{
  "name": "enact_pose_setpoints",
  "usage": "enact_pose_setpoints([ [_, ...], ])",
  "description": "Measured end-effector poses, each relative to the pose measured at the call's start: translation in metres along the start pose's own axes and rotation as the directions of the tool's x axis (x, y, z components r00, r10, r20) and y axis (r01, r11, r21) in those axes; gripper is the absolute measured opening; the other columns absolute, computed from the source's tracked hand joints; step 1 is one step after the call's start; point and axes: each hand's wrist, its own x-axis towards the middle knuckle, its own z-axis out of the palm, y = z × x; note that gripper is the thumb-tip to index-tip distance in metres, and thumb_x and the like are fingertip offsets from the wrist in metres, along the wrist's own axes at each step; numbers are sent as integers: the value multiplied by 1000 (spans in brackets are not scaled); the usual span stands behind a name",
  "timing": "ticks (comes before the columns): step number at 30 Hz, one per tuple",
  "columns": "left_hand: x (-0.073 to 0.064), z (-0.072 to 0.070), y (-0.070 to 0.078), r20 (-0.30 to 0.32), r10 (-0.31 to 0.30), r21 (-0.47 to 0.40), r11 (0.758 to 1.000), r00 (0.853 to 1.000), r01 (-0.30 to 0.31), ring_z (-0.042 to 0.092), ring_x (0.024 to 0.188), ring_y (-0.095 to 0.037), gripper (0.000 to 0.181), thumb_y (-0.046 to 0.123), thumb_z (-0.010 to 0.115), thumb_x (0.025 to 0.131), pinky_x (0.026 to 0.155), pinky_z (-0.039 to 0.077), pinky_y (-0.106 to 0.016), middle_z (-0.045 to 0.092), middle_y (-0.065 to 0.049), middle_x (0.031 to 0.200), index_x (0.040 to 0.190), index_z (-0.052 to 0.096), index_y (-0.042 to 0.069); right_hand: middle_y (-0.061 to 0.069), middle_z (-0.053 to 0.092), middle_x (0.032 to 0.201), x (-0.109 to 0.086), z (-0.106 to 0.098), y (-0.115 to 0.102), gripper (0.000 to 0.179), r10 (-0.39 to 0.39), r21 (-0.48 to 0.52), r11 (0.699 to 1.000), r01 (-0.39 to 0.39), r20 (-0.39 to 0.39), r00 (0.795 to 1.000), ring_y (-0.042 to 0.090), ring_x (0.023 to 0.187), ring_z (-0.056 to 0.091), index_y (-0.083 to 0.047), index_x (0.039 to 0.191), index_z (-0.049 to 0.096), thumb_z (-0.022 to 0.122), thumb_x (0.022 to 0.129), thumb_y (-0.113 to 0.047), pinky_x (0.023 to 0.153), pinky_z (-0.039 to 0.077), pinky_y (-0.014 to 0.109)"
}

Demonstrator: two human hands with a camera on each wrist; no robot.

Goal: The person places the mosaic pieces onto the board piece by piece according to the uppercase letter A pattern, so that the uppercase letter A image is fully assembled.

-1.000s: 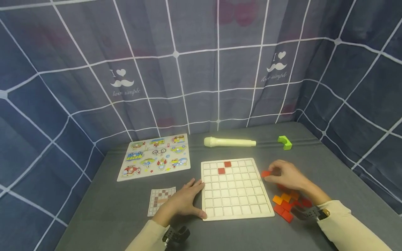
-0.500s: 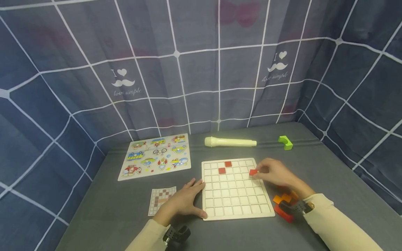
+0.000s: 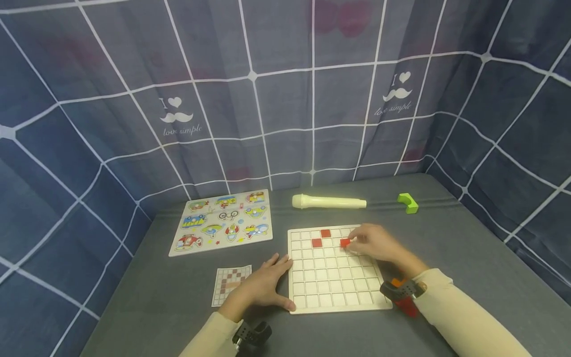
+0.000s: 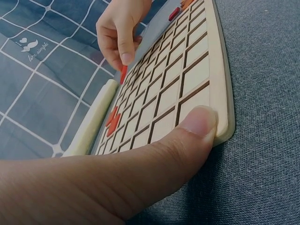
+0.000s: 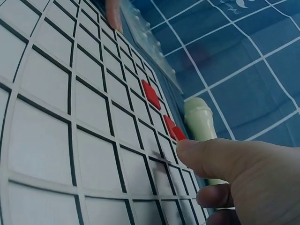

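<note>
A cream grid board lies on the dark grey table. Two red square tiles sit in its cells near the far edge, a left one and a right one. My left hand rests along the board's left side, its thumb on the near left corner. Between thumb and fingers, my right hand pinches another red tile over the upper right cells. In the right wrist view this pinched tile looks tilted and raised above the grid.
Left of the board lies a paper pattern card, partly under my left wrist. Behind it is a vehicle picture puzzle. A cream microphone-shaped toy and a green block lie farther back. Red tiles are partly hidden by my right wrist.
My right hand has picked up a red tile beside the board and carried it left over the upper right cells. The left hand has stayed at the board's edge.
</note>
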Motion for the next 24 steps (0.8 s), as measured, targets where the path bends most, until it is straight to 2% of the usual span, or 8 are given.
enact_pose_setpoints([
  [8, 0, 0, 1, 1, -6, 4, 1000, 1000, 6, 21, 152, -38, 108, 53, 85, 64, 112, 32, -66, 29, -7, 163, 152, 38, 11, -1, 69, 87, 11, 8, -7, 22, 18, -12, 1000, -18, 18, 1000, 7, 75, 55, -11, 98, 75, 76, 82, -26, 68, 46, 24],
  [17, 0, -2, 3, 10, -15, 3, 1000, 1000, 15, 20, 152, -38, 108, 53, 85, 64, 113, 31, -66, 28, -7, 163, 152, 37, 11, 10, 75, 100, 15, 14, -6, 26, 50, -18, 999, -50, 2, 999, 23, 87, 68, -5, 102, 74, 75, 84, -23, 79, 56, 41],
  [24, 0, -3, 3, 15, -14, 7, 1000, 1000, 14, 20, 152, -37, 108, 53, 85, 65, 112, 32, -67, 28, -6, 164, 152, 37, 12, 11, 75, 104, 15, 17, -4, 27, 72, -8, 997, -73, -9, 997, 24, 91, 69, -6, 104, 74, 74, 85, -25, 82, 55, 43],
])
